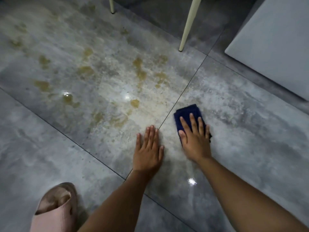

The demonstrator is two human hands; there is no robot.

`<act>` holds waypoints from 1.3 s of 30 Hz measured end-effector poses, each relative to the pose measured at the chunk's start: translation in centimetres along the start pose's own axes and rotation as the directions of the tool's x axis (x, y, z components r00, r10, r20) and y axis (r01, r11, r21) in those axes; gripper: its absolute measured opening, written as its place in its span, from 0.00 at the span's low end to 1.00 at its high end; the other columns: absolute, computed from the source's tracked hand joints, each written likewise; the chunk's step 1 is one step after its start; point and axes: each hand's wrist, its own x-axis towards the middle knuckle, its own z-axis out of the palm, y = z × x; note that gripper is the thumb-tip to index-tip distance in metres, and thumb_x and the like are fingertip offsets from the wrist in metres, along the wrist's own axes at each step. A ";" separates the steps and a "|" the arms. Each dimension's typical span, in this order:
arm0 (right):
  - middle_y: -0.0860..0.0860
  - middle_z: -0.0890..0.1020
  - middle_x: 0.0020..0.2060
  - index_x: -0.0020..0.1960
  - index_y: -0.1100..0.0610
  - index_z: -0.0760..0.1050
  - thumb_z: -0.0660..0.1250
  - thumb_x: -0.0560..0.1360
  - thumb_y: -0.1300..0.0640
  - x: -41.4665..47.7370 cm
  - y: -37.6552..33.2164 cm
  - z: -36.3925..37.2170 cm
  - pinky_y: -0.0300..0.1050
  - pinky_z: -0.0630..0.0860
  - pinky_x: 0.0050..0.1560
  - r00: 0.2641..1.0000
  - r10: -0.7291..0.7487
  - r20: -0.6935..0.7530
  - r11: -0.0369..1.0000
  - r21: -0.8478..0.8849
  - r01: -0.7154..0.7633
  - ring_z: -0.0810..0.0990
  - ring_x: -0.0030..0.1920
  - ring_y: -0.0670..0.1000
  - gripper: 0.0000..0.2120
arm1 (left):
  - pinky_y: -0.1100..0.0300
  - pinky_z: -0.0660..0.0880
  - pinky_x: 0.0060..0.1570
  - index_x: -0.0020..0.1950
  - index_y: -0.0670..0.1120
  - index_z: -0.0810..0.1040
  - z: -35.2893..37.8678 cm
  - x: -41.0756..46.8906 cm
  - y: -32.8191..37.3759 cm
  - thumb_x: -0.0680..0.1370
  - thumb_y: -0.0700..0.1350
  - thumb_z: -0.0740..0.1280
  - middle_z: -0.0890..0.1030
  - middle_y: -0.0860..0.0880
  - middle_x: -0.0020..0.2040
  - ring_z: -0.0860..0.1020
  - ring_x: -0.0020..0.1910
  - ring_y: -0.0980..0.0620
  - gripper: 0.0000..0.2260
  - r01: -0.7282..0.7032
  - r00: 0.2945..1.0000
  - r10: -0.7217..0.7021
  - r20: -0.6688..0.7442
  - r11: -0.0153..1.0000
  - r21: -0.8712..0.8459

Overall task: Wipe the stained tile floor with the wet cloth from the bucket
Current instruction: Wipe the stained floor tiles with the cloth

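Two hands flat on grey tile floor: right hand, fingers spread, pressing folded blue cloth just right of grout line; yellow-brown stains ahead and leftward of that grip; left hand open, bracing, nearer the stains.

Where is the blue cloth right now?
In the head view the blue cloth lies flat on the tile floor under the right hand, just right of a grout line, with the left hand flat beside it.
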 end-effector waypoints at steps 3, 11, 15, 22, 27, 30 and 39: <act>0.48 0.44 0.78 0.77 0.41 0.43 0.39 0.80 0.39 3.2 2.4 -0.8 0.62 0.41 0.74 0.966 0.257 -0.038 0.965 0.066 -0.254 0.42 0.77 0.55 0.26 | 0.43 0.44 0.74 0.78 0.40 0.55 0.5 1.6 0.7 0.81 0.52 0.47 0.54 0.43 0.78 0.51 0.78 0.44 0.28 -0.021 0.999 0.020 -0.035 1.000 -0.020; 0.50 0.46 0.78 0.77 0.42 0.43 0.39 0.80 0.40 -6.1 -0.5 1.5 0.62 0.41 0.74 0.990 0.137 0.029 0.990 0.008 -0.138 0.44 0.77 0.57 0.26 | 0.49 0.26 0.70 0.76 0.43 0.35 0.0 0.6 0.4 0.83 0.52 0.42 0.37 0.44 0.78 0.31 0.75 0.48 0.26 0.044 0.994 -0.039 0.106 0.998 -0.046; 0.51 0.48 0.78 0.78 0.44 0.49 0.45 0.82 0.43 -1.6 0.1 -0.3 0.63 0.45 0.74 0.988 0.156 0.000 0.987 0.039 -0.156 0.46 0.77 0.58 0.25 | 0.43 0.35 0.74 0.78 0.40 0.46 -1.6 -1.7 -2.3 0.81 0.52 0.42 0.46 0.42 0.78 0.42 0.77 0.44 0.27 0.087 0.996 -0.088 0.025 0.996 0.029; 0.52 0.49 0.78 0.78 0.45 0.49 0.50 0.82 0.45 -8.4 -8.8 3.5 0.64 0.43 0.73 0.967 0.254 0.003 0.956 0.150 -0.252 0.47 0.77 0.60 0.26 | 0.45 0.37 0.75 0.78 0.41 0.46 -1.0 -4.0 -5.9 0.81 0.53 0.40 0.44 0.43 0.78 0.41 0.77 0.44 0.28 0.133 0.991 -0.133 0.016 0.991 0.021; 0.50 0.48 0.78 0.77 0.43 0.48 0.42 0.81 0.41 -2.9 -4.0 1.1 0.61 0.42 0.74 1.000 0.016 0.014 1.000 0.003 -0.016 0.46 0.77 0.57 0.25 | 0.44 0.45 0.76 0.78 0.41 0.49 -0.3 -3.6 -3.4 0.82 0.52 0.45 0.49 0.42 0.78 0.46 0.78 0.44 0.27 0.079 0.995 -0.076 0.060 0.996 -0.048; 0.51 0.47 0.78 0.78 0.42 0.46 0.44 0.81 0.42 -2.8 -4.0 1.0 0.64 0.44 0.73 0.948 0.319 -0.012 0.942 0.112 -0.315 0.45 0.77 0.58 0.26 | 0.39 0.54 0.73 0.77 0.39 0.58 -0.7 -3.1 -3.5 0.81 0.51 0.48 0.58 0.41 0.77 0.56 0.76 0.42 0.27 0.091 0.996 -0.090 0.022 0.994 -0.052; 0.55 0.46 0.78 0.78 0.47 0.47 0.50 0.81 0.46 -12.3 -11.6 3.4 0.65 0.45 0.73 0.944 0.285 0.169 0.956 0.023 -0.293 0.46 0.76 0.63 0.27 | 0.46 0.43 0.76 0.77 0.40 0.49 -3.1 -7.1 -9.1 0.81 0.51 0.43 0.51 0.42 0.78 0.48 0.77 0.43 0.26 0.228 0.974 -0.228 0.005 0.973 -0.032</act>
